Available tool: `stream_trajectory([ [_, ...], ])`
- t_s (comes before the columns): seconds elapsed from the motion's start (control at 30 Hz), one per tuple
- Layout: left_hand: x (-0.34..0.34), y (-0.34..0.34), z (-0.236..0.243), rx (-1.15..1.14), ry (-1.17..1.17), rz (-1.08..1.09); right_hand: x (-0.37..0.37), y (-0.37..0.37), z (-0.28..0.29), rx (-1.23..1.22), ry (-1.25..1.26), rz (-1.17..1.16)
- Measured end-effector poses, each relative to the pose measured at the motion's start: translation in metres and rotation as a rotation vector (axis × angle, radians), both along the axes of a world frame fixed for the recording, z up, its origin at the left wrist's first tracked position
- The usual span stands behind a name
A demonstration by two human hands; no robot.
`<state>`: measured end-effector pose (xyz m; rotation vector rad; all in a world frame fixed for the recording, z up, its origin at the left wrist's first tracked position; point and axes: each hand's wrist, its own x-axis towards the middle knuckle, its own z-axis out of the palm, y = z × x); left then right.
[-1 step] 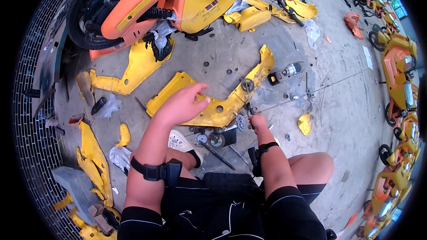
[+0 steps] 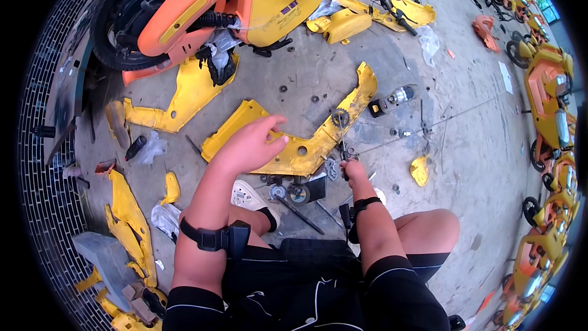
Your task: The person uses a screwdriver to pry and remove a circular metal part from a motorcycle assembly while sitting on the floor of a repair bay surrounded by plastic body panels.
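A curved yellow plastic body panel (image 2: 278, 158) lies on the floor in front of me. Over its left part rests my left hand (image 2: 254, 143), fingers extended and thumb apart, holding nothing. My right hand (image 2: 353, 170) is closed around the dark handle of a tool with a long thin shaft, which looks like a screwdriver (image 2: 343, 138). The shaft points away from me toward a dark toothed gear (image 2: 340, 118) on the panel's right arm. Whether the tip touches the gear I cannot tell. A cordless power tool (image 2: 392, 101) lies to the right of the panel.
An orange-and-yellow scooter (image 2: 263, 9) lies at the far left. Yellow panels (image 2: 174, 101) surround me on the left. Near my shoes are a dark rod (image 2: 299, 213) and several small parts. A small yellow piece (image 2: 419, 171) lies at right; parked scooters (image 2: 548, 98) line the far right.
My right hand has shifted and turned slightly, with the screwdriver still in it. My left hand stays in place on the panel.
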<state>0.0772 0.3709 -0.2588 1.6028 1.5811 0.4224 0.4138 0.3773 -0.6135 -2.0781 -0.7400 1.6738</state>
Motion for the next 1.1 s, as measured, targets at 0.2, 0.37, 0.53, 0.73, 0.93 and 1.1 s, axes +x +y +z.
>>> stream_trajectory([
  [0.2, -0.002, -0.008, 0.003, -0.057, 0.000, 0.018, -0.003, -0.022, -0.009, -0.040, 0.232, -0.142],
  [0.37, -0.001, -0.006, 0.000, -0.076, 0.015, -0.009, 0.004, -0.032, -0.007, 0.037, 0.394, -0.219],
  [0.53, 0.011, 0.000, 0.000, -0.007, 0.001, -0.050, 0.013, -0.066, -0.001, 0.220, 0.501, -0.240],
  [0.73, 0.030, 0.000, 0.010, 0.046, 0.019, -0.102, 0.014, -0.091, 0.024, 0.107, 0.391, -0.268],
  [0.93, 0.034, -0.009, 0.019, 0.071, 0.055, -0.112, 0.022, -0.097, 0.045, 0.106, 0.131, -0.093],
  [1.1, 0.022, -0.010, 0.017, 0.090, 0.063, -0.068, 0.018, -0.077, 0.062, 0.507, -0.577, 0.496],
])
